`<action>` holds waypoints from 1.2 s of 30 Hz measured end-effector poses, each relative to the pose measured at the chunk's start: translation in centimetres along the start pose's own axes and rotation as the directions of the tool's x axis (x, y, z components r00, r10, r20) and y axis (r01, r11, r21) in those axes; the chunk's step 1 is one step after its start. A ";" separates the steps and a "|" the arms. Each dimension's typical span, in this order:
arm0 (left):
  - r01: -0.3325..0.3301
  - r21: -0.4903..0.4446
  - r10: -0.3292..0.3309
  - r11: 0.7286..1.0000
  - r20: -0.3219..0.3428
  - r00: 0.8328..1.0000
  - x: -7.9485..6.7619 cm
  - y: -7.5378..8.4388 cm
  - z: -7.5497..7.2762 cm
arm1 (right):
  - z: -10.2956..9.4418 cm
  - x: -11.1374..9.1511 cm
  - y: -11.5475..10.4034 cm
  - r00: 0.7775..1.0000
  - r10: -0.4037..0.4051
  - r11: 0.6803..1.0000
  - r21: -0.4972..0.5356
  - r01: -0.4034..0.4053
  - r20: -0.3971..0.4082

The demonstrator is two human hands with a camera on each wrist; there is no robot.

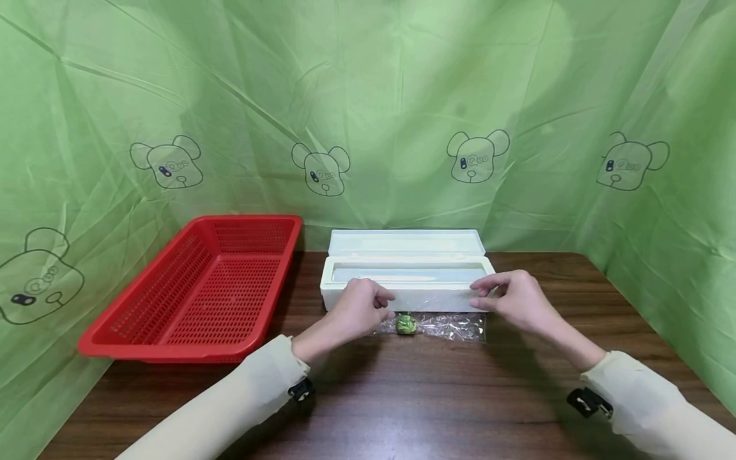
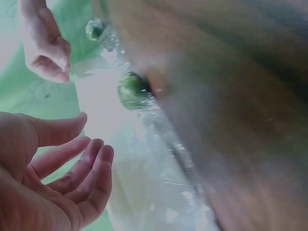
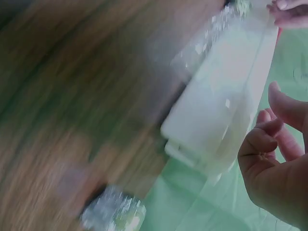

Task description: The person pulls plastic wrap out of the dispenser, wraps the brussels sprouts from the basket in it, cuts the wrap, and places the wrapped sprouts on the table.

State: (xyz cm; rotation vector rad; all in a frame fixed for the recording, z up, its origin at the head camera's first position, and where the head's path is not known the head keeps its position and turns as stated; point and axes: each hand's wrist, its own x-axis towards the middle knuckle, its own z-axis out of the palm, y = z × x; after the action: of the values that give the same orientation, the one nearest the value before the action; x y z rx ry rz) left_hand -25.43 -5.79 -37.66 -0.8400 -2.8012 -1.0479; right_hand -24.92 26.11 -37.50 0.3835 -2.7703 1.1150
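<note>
A white cling film box [image 1: 411, 298] stands at the back middle with its clear lid [image 1: 407, 243] tipped up. Clear film [image 1: 454, 326] lies along its front, with a small round green vegetable [image 1: 406, 324], like a Brussels sprout, on it. At the box's left front, the left hand [image 1: 358, 311] has thumb and fingers apart, loosely bent. By the right front corner, the right hand [image 1: 517, 300] is loosely curled, a gap between thumb and forefinger. A second film-wrapped green vegetable [image 3: 126, 219] lies on the table in the right wrist view; the head view does not show it.
A red plastic basket [image 1: 230, 287] with slotted walls stands on the left of the dark wooden table [image 1: 425, 396]. Green cloth [image 1: 397, 96] with bear drawings hangs behind and at both sides. Dark bands [image 1: 589, 402] circle both wrists.
</note>
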 end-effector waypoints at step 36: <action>-0.274 0.421 0.120 0.864 0.356 0.927 12.2 8.8 5.5 | -2.2 0.8 4.6 0.988 0.146 0.954 0.256 -0.155 0.054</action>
State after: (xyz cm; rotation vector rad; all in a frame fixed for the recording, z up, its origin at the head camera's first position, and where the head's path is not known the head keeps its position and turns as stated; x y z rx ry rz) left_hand -30.56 8.93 -34.03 -1.2830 -2.9244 -0.1935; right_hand -26.91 30.70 -38.76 0.2219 -2.7264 1.5292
